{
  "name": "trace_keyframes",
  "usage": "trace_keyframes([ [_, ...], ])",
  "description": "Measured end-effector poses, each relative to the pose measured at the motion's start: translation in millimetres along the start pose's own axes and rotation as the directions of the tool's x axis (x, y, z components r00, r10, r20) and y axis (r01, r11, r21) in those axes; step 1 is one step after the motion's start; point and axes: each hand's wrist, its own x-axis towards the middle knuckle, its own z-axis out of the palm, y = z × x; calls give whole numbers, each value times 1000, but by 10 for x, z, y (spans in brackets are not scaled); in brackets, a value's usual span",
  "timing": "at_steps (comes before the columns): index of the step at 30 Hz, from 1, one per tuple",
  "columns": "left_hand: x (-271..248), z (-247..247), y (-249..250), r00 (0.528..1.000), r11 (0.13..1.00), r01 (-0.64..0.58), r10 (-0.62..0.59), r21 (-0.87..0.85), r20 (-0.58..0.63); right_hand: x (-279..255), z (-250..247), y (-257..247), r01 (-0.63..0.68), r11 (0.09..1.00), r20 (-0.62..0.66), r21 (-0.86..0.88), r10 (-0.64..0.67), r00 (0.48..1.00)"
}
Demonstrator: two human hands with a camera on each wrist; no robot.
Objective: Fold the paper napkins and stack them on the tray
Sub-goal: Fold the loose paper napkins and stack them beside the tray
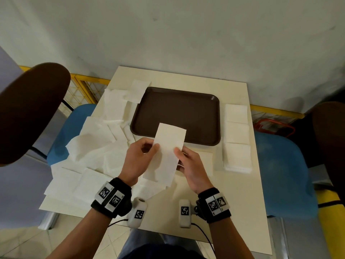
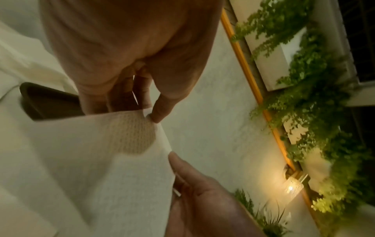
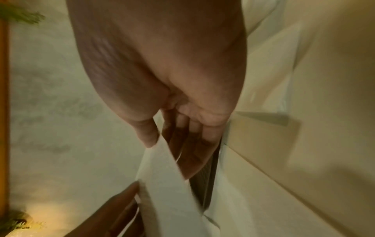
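Both hands hold one long folded napkin (image 1: 167,152) above the near middle of the table (image 1: 231,186). My left hand (image 1: 139,161) pinches its left long edge, thumb on top and fingers curled beneath; from the left wrist view the thumb tip (image 2: 160,112) presses that edge while the fingers show as a shadow through the paper. My right hand (image 1: 190,169) grips the opposite edge the same way, thumb (image 3: 147,133) over the top and fingers behind the sheet. The napkin runs roughly from 6 toward 12 o'clock, with its far end lifted over the near rim of the tray (image 1: 203,113).

The brown tray sits at 12 o'clock from my hands, its surface bare apart from that overhanging end. At 9 to 10 o'clock a loose heap of unfolded napkins (image 1: 97,146) spreads across the left side of the table, some hanging past its edge and one (image 1: 137,90) overlapping the tray's far left corner. At 2 to 3 o'clock three piles of folded napkins (image 1: 237,137) stand in a row just beside the tray's right rim. Another flat napkin (image 1: 206,161) lies under my right hand.

Beyond the table, blue chairs (image 1: 280,174) stand at 3 and 9 o'clock.
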Motion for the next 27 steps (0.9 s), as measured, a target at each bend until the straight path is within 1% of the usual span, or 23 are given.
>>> trace_keyframes([
  [2,30,2,-63,999,999,49,-49,9,0,12,-25,-17,39,998,-23,-41,-40,999],
  [4,26,23,-71,989,986,140,-134,-90,67,21,-54,-32,59,994,-24,-94,-62,998],
  [5,18,32,-70,982,974,171,-156,-150,107,17,-63,-57,71,990,-24,-118,-74,997],
  [6,2,35,-59,979,965,177,-153,-195,136,18,-74,-69,90,985,-26,-147,-94,995],
  [8,-34,26,-2,983,969,122,-87,-217,163,23,-94,-104,137,965,-41,-222,-150,988],
  [10,-58,26,60,986,982,21,10,-186,165,20,-125,-136,140,949,-89,-281,-171,981],
  [11,-53,28,76,987,989,-43,64,-142,145,12,-139,-149,112,954,-114,-277,-148,982],
  [13,-20,35,84,980,986,-167,167,-7,106,-11,-177,-158,85,962,-111,-261,-118,987],
  [14,-9,37,79,976,979,-198,191,53,108,-21,-197,-158,104,955,-92,-277,-134,987],
  [15,-1,36,73,974,976,-200,188,90,124,-37,-216,-166,138,945,-68,-296,-165,984],
  [17,9,24,55,968,972,-187,158,141,195,-69,-259,-211,207,930,-31,-303,-227,973],
  [19,27,0,25,943,940,-258,194,222,271,-99,-296,-283,274,920,2,-280,-285,958],
  [21,48,-5,-45,911,879,-364,267,307,314,-121,-333,-354,326,906,33,-269,-330,943],
  [23,62,23,-87,893,821,-436,341,369,295,-129,-355,-407,317,920,44,-229,-316,948],
  [25,76,72,-92,865,780,-501,436,375,249,-138,-356,-455,279,944,44,-177,-275,960],
  [26,84,94,-76,858,783,-513,464,351,218,-143,-351,-484,275,946,37,-170,-272,961],
  [27,85,109,-47,869,810,-495,459,313,187,-158,-349,-513,271,948,30,-167,-270,962],
])
